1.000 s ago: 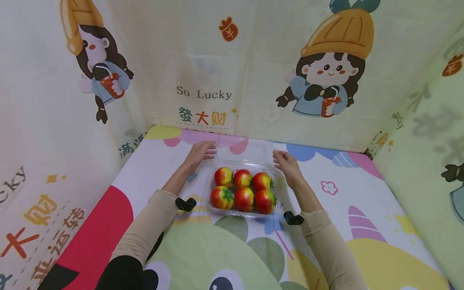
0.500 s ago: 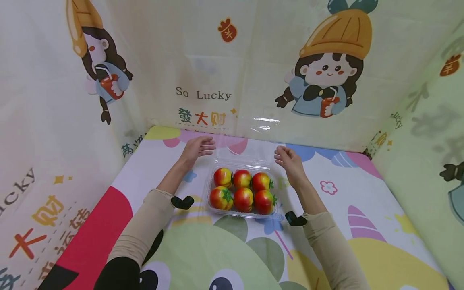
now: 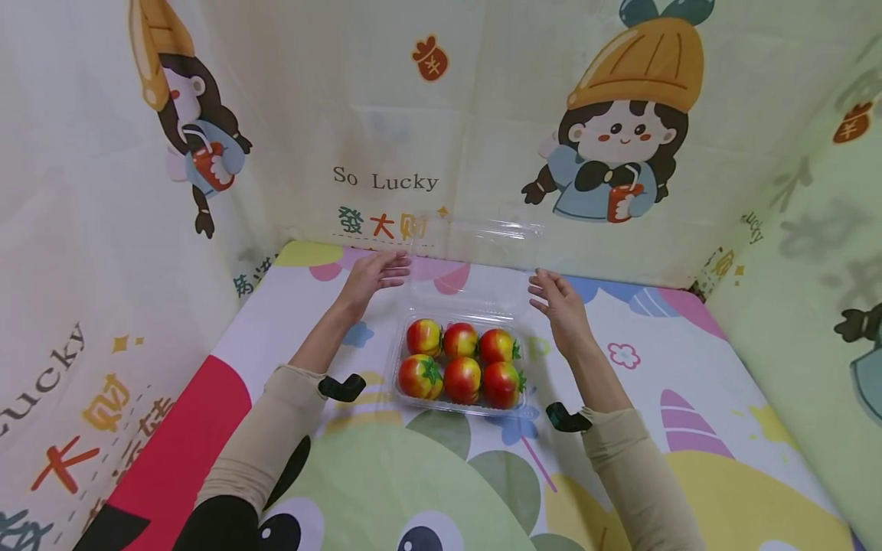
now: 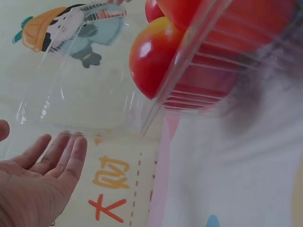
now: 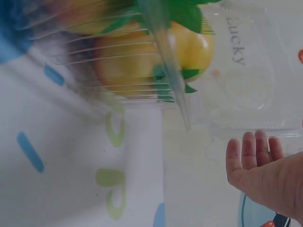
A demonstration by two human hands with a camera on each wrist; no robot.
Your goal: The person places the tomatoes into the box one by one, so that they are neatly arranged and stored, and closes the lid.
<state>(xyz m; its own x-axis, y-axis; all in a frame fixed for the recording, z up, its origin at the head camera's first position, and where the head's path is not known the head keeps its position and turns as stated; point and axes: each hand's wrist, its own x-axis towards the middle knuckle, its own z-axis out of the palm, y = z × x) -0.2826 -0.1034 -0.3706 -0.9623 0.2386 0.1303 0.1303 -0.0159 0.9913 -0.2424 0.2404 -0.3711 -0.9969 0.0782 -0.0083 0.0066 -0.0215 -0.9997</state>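
Observation:
A clear plastic fruit box point(image 3: 463, 412) stands on the patterned cloth, holding several red-and-yellow fruits point(image 3: 463, 379) with green leafy tops. Its hinged clear lid point(image 3: 475, 264) is raised at the back, its outline faint against the cloth. My left hand point(image 3: 372, 277) is beside the lid's left edge with the fingers extended. In the left wrist view, the fingertips point(image 4: 79, 144) meet that edge. On the other side my right hand point(image 3: 560, 310) has its fingers lightly bent. The right wrist view shows its fingertips point(image 5: 260, 138) at the lid's right edge.
The table cloth point(image 3: 331, 459) has bright cartoon prints. Behind the table hangs a pale printed backdrop point(image 3: 482, 138), close to the lid's top. Similar cloth walls stand at left and right. A black wrist device point(image 3: 342, 387) sits by the left sleeve.
The lid reaches higher in the head view, now overlapping the backdrop's lettering. Both hands have risen with it, the right also shifting slightly rightward. The box and fruits stay put.

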